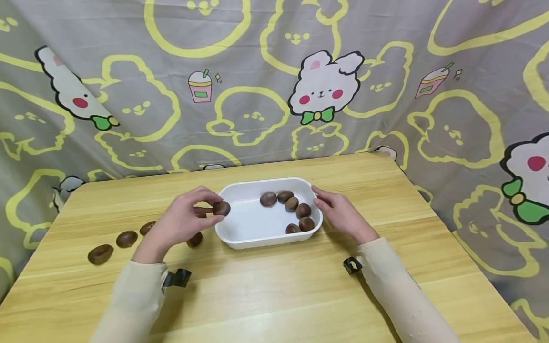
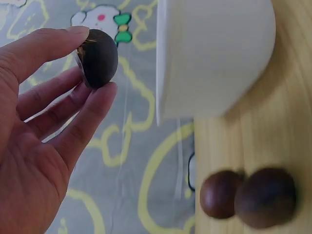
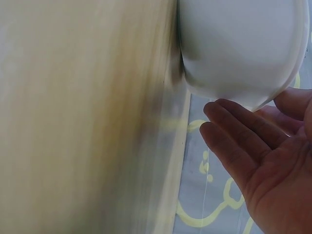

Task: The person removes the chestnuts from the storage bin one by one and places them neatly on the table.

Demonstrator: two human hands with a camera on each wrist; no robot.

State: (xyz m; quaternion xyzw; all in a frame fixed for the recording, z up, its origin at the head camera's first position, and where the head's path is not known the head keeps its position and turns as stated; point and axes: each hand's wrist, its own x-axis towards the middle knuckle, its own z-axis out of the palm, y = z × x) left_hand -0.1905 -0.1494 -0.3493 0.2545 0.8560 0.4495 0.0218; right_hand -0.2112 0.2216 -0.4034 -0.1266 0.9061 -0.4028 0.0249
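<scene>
Between the thumb and fingertips of my left hand [image 1: 182, 221] is a brown chestnut [image 1: 221, 208], pinched at the left rim of a white tray [image 1: 253, 228]. The left wrist view has this chestnut [image 2: 100, 59] raised beside the tray's outer wall [image 2: 214, 58]. My right hand [image 1: 343, 214] grips the tray's right end, thumb at the rim and fingers along the outside, as the right wrist view also has it. Several chestnuts [image 1: 303, 210] lie in the tray, mostly along its right side and back.
On the table left of the tray lie several more chestnuts [image 1: 127, 239], some partly hidden by my left hand; two chestnuts [image 2: 265, 197] appear close together in the left wrist view. A patterned curtain [image 1: 257, 95] hangs behind the wooden table [image 1: 274, 295].
</scene>
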